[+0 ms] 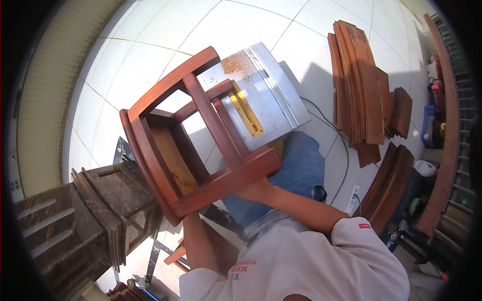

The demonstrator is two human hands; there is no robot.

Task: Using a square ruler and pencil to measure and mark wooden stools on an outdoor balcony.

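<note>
A glossy reddish-brown wooden frame (211, 120), with a curved rail on one side and several crossbars, is tilted in front of me. It looks like part of a chair or stool. My right hand (253, 190) grips its near rail from below, fingers mostly hidden behind the wood. At the frame's lower left corner my left hand (191, 216) goes in underneath; little more than the wrist shows. Beyond the frame, partly covered by it, is a small table saw (283, 95) with a silver metal top and a yellow slotted insert (247, 111).
Curved wooden boards (356, 80) are stacked on the tiled floor at right, more (386, 185) nearer me. A dark cable (344, 150) runs to a white power strip (353, 199). Dark, dusty carved furniture (100, 215) stands at left. A long wooden beam (444, 130) lines the right edge.
</note>
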